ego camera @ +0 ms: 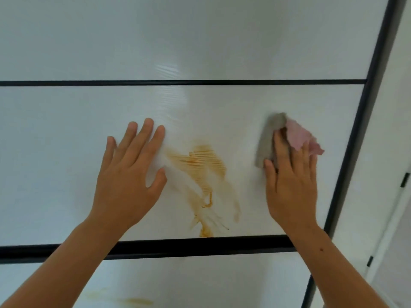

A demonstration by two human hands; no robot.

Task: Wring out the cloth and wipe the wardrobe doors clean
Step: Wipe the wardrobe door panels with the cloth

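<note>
A white wardrobe door (66, 134) with black horizontal bars fills the view. An orange-brown smeared stain (200, 165) marks the middle panel, running down to the lower bar. My left hand (131, 174) lies flat on the panel just left of the stain, fingers spread, holding nothing. My right hand (291, 183) presses a grey and pink cloth (266, 141) against the panel to the right of the stain; the cloth sticks out above and beside my fingers.
A thick black bar (200, 246) crosses below the hands and a thinner one (178, 82) above. The door's black frame edge (353, 141) runs down the right. A fainter orange smear (133, 301) sits on the lower panel. A white door with black hinges (404, 180) stands at far right.
</note>
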